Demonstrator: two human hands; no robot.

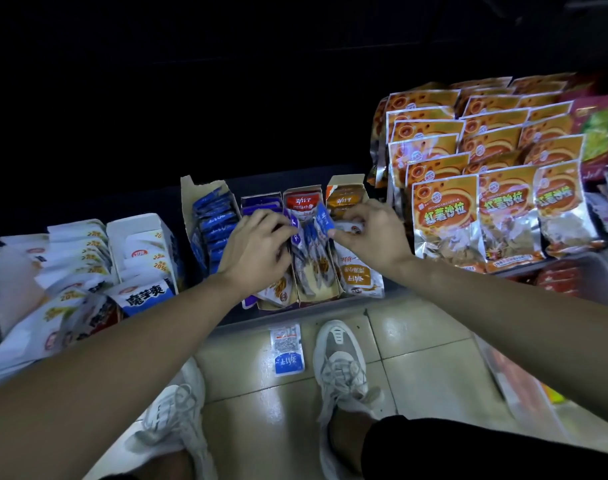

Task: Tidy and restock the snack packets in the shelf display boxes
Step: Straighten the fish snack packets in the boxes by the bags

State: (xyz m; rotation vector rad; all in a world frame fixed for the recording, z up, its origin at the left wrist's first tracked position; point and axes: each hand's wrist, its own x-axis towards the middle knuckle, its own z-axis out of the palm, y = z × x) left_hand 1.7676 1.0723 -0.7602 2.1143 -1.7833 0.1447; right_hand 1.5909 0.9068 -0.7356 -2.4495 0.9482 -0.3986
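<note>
Several open cardboard display boxes stand side by side on a low shelf. Both my hands work over the middle box (pixel 314 292), which holds small blue and white snack packets (pixel 311 247) standing on edge. My left hand (pixel 257 244) is curled over the packets at the box's left side, fingers gripping into them. My right hand (pixel 368 233) pinches the top of a blue packet (pixel 323 218) between thumb and fingers. To the right is a box of orange-brown packets (pixel 356 271), and to the left a box of dark blue packets (pixel 214 223).
One blue and white packet (pixel 288 349) lies on the tiled floor between my shoes. Large orange and silver bags (pixel 444 216) stand in rows on the right. White packets and a white box (pixel 143 244) fill the shelf on the left. The shelf above is dark.
</note>
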